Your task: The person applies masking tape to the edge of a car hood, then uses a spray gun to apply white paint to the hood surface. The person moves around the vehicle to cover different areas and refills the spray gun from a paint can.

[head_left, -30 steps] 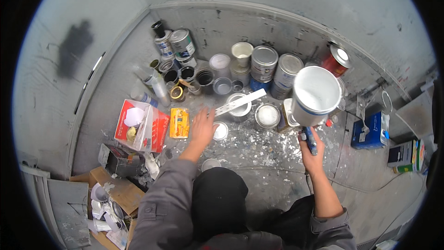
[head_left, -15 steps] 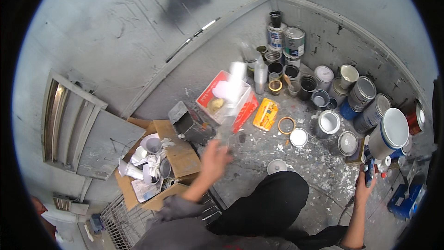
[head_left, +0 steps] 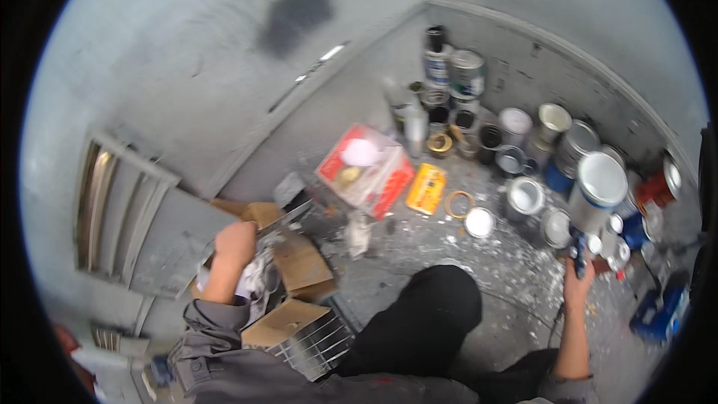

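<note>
My left hand [head_left: 235,245] is closed, knuckles up, over the open cardboard box [head_left: 303,266] at the left. Whatever its fingers hold, if anything, is hidden. White crumpled waste and used cups [head_left: 258,277] show in the box beside the hand. At the right, my right hand [head_left: 577,281] grips the blue handle of a spray gun [head_left: 580,253]. On top of the gun sits a large open cup [head_left: 596,193], whitish inside, with a blue band. A dark hose runs down from this hand.
A red and white box [head_left: 366,172] with a pink-white item stands in the middle, beside a yellow packet [head_left: 427,189] and a tape ring [head_left: 459,204]. Several paint cans [head_left: 516,127] line the wall. A whitish rag [head_left: 359,236] lies on the paint-spattered floor. A wire cart [head_left: 318,344] holds the cardboard box.
My left hand has moved left and down, from the middle to over the cardboard box. The blurred white thing above it no longer shows. The spray gun and right hand have shifted slightly left.
</note>
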Available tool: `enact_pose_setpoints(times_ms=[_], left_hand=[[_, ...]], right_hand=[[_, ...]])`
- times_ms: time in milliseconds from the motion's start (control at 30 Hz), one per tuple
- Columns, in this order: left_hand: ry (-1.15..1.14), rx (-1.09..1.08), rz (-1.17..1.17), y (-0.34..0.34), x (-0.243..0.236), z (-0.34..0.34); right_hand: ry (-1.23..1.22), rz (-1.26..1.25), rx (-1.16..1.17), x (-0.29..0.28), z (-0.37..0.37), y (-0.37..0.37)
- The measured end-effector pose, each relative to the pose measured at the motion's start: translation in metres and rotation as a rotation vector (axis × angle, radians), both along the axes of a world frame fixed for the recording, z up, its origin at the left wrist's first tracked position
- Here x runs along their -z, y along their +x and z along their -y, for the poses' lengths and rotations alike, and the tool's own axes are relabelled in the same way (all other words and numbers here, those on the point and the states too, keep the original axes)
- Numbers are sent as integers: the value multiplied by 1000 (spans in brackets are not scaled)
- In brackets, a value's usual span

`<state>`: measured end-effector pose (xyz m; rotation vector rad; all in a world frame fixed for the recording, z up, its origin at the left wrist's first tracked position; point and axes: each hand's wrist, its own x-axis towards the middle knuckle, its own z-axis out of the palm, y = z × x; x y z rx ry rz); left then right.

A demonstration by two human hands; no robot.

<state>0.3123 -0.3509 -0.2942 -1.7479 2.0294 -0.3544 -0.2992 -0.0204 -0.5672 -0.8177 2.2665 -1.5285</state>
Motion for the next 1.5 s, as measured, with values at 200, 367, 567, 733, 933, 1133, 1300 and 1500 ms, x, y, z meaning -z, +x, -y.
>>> enact_pose_setpoints(times_ms=[200, 367, 567, 733, 933, 1133, 1300, 1500], left_hand=[[-256, 555, -174, -110, -11, 12], [525, 1205, -650, -318, 10, -121], [1423, 1512, -300, -415, 137, -264], [1262, 1379, 81, -403, 209, -274], [1264, 1448, -295, -416, 195, -260], [1094, 1364, -709, -422, 189, -255], [1108, 1224, -990, -423, 168, -246], [1130, 1132, -1150, -423, 167, -248]], right_hand=[[89, -231, -4, -42, 9, 16], [176, -291, -33, -49, -8, 13], [501, -268, -72, -59, -28, 21], [639, -248, -44, -61, -28, 27], [817, -268, -42, -60, -7, 23], [961, -324, -24, -60, 4, 15], [1034, -352, -5, -62, 13, 14], [1150, -401, -25, -66, 16, 11]])
